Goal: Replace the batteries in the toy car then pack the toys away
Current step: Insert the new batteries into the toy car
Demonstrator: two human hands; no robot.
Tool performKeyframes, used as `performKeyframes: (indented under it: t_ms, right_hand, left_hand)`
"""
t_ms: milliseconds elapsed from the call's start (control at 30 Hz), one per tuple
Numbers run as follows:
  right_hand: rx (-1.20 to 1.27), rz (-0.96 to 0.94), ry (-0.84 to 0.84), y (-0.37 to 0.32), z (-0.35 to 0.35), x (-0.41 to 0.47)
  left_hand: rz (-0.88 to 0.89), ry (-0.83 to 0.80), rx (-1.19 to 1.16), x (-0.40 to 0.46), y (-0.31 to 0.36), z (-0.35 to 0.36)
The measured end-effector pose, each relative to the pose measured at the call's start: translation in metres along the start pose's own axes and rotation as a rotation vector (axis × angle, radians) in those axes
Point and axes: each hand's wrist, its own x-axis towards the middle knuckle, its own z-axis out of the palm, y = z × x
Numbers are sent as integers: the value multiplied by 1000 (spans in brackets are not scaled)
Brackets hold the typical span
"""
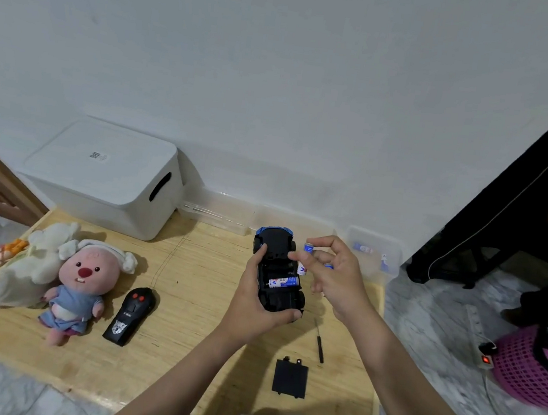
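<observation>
Above a low, pale wooden table (pixel 189 266) with a fine straight grain, a person's left hand (pixel 255 308) grips a glossy black-and-blue plastic toy car (pixel 277 269) turned belly-up, fingers wrapped along its side and thumb under its near end. The rectangular battery bay in the underside lies open, and one blue-and-white cylindrical battery (pixel 283 282) sits crosswise inside it. The right hand (pixel 333 276), just beside the car, holds more loose batteries (pixel 309 248) of the same kind, one pinched between thumb and forefinger with its metal end cap showing; how many it carries in all cannot be told. Near the front edge of the table lies the flat, square black battery cover (pixel 290 378) with two small tabs, and close to it a slim black-handled screwdriver (pixel 319 344). To the left rests a black, tapered remote control (pixel 131 314) with two red buttons and a thin wire aerial, then a soft pink plush doll (pixel 78 286) in a blue top and a cream fabric plush toy (pixel 31 263) lying against it. A smooth white lidded storage box (pixel 104 176) with rounded corners and a slot handle stands at the back against the wall, and a small clear plastic tub (pixel 377 254) with blue-labelled batteries inside stands at the right rear corner.
</observation>
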Motion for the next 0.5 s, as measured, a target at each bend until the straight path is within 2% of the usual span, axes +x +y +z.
performKeyframes:
  t_ms: [133,300,500]
  right_hand:
    - [-37,-56,-5,3,0,0]
    - [-195,-233,-14,8,2,2]
    - [-163,-214,-12,14,0,5]
  left_hand:
    - [5,4,1,-1,2,0]
    - [10,5,11,-1,3,-1]
    - [13,10,26,-2,3,-2]
